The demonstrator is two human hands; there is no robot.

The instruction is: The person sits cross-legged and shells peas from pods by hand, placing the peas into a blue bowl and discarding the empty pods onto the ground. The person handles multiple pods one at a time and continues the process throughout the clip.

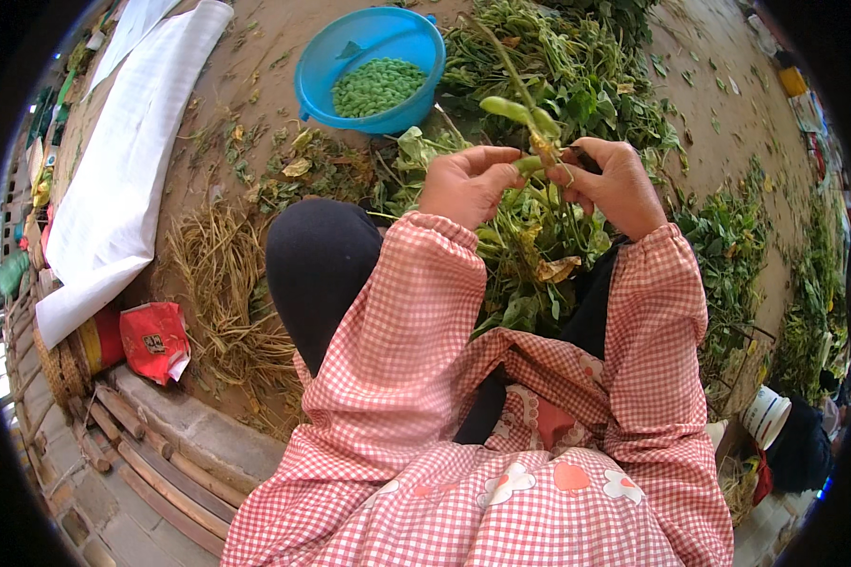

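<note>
My left hand (468, 183) pinches a green bean pod (529, 164) between thumb and fingertips. Opposite it, my right hand (610, 186) grips the stalk of a bean plant (514, 71) just beside that pod. The stalk slants up and away, and more plump pods (507, 110) hang on it above my fingers. Ahead of my left hand stands a blue plastic basin (319, 39), with shelled green beans (377, 86) and one leaf inside. Leafy bean plants (525, 283) lie between my knees, partly hidden by my forearms.
A big heap of bean plants (574, 78) sits beyond my hands. Stripped dry stalks (227, 283) lie left of my knee, near a red bag (156, 341), white sheeting (124, 163) and wooden poles (177, 489). Further plants (727, 241) and a white bucket (766, 417) are on the right.
</note>
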